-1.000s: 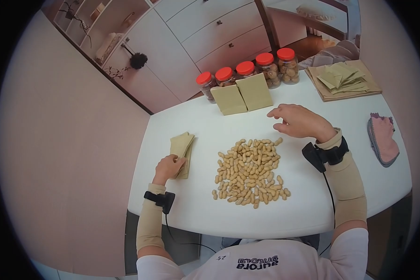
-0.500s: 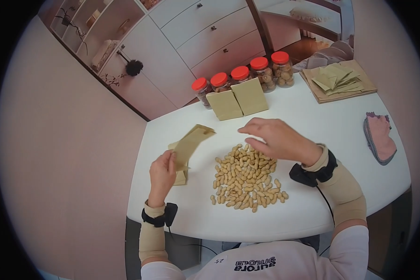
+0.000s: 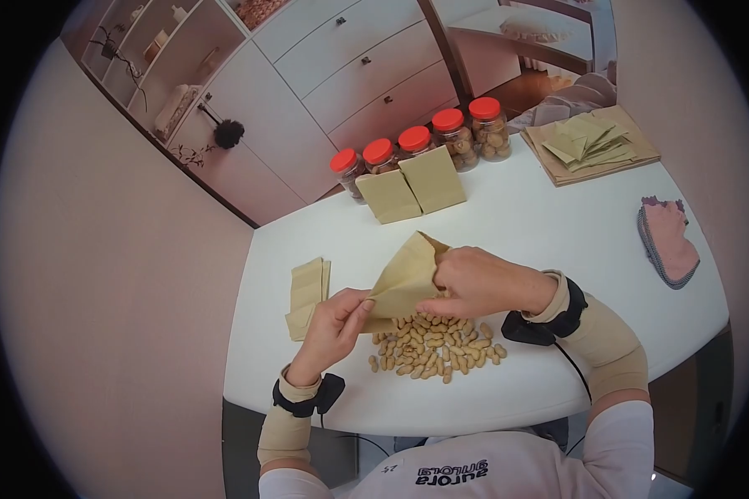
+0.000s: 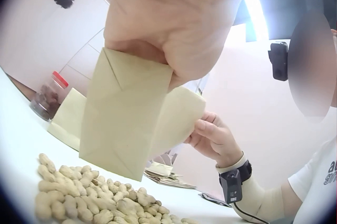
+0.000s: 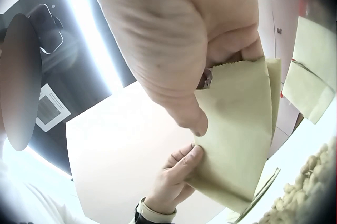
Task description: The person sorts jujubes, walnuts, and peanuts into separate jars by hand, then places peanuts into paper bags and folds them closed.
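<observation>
Above the near-left part of the peanut pile (image 3: pixel 429 349), a tan paper bag (image 3: pixel 404 279) is held tilted between both hands. My left hand (image 3: pixel 333 328) pinches its lower left end between thumb and fingers. At the bag's zigzag-edged mouth is my right hand (image 3: pixel 491 283); in the right wrist view its thumb (image 5: pixel 197 124) lies outside and the other fingers go in at the mouth, their tips hidden. The bag's folded bottom (image 4: pixel 124 113) faces the left wrist camera. To the left, a small stack of flat paper bags (image 3: pixel 308 287) lies on the table.
Two filled-looking paper bags (image 3: pixel 391 198) stand upright before several red-lidded jars (image 3: pixel 491 137) at the back. Loose paper bags (image 3: pixel 591 137) lie on larger brown paper (image 3: pixel 558 170) at the back right. A pink cloth (image 3: pixel 672 241) lies near the right edge.
My left hand has lifted a bag off the left stack and carried it right over the peanuts. My right hand has come left and down to the bag's mouth, which has opened.
</observation>
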Demonstrator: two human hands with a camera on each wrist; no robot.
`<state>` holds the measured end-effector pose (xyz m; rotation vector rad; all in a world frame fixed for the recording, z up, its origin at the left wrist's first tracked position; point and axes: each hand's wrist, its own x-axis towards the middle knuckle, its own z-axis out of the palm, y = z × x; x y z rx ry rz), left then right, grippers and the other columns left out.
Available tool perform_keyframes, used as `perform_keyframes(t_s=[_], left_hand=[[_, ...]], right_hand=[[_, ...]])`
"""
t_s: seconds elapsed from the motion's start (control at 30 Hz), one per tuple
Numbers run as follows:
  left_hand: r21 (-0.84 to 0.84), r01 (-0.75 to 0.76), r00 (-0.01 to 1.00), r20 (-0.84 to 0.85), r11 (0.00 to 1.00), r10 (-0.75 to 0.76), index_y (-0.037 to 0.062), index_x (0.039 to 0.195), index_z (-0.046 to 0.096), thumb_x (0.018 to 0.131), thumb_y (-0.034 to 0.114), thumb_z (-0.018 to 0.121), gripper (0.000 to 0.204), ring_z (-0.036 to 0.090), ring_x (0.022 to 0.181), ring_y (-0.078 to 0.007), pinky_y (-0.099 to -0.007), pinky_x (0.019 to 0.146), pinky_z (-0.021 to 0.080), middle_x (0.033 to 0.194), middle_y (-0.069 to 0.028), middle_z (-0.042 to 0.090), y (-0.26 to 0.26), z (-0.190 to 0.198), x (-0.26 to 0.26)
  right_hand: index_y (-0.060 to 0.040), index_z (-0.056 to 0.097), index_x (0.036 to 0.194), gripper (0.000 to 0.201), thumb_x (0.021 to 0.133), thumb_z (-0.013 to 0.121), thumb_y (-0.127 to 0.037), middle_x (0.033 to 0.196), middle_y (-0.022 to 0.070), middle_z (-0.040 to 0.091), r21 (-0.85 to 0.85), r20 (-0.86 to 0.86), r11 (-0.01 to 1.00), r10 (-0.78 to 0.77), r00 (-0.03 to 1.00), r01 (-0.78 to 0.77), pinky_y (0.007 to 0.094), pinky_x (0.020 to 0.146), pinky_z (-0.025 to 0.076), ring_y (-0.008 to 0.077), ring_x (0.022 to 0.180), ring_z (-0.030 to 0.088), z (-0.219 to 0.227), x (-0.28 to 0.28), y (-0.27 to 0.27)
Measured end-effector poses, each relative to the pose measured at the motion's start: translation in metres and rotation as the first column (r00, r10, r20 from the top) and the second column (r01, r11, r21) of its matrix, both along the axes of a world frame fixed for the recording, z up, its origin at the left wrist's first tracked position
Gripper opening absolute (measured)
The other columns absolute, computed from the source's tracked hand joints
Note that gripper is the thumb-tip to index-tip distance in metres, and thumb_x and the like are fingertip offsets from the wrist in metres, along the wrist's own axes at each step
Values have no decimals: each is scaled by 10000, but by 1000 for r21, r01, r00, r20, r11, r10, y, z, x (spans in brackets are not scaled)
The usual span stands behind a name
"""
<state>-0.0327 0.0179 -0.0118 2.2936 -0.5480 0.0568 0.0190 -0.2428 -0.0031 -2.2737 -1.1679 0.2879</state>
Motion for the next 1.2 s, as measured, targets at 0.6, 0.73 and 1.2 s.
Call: perform_keyframes(t_s=[0.6, 0.73, 1.2], left_hand=[[809, -152, 777, 453, 567, -437, 100, 1322, 513, 700, 206, 770, 681, 532, 753, -173, -313, 674, 395, 1264, -69, 558, -58, 40, -26], [797, -288, 794, 509, 530, -333, 92, 1297, 536, 748, 176, 729, 587, 551, 752, -171, -315, 650, 397, 1035, -51, 565, -47, 37, -20], [798, -292, 841, 477, 527, -255, 50, 832, 585, 725, 47, 607, 110, 552, 808, -219, -337, 674, 455, 1108, -112, 574, -32, 33, -29]], right_hand=[[10, 479, 1322, 528, 835, 606, -149, 1431, 189, 416, 418, 479, 908, -248, 842, 29, 417, 1011, 411, 346, 1354, 357, -57, -4, 50], [1, 632, 1155, 348, 867, 576, -185, 1448, 185, 416, 340, 578, 940, -219, 786, 12, 410, 1040, 378, 320, 1375, 344, -58, -4, 53], [-49, 651, 926, 175, 790, 626, -155, 865, 98, 640, 139, 565, 990, -88, 820, 11, 359, 772, 496, 252, 818, 640, -56, -2, 46]])
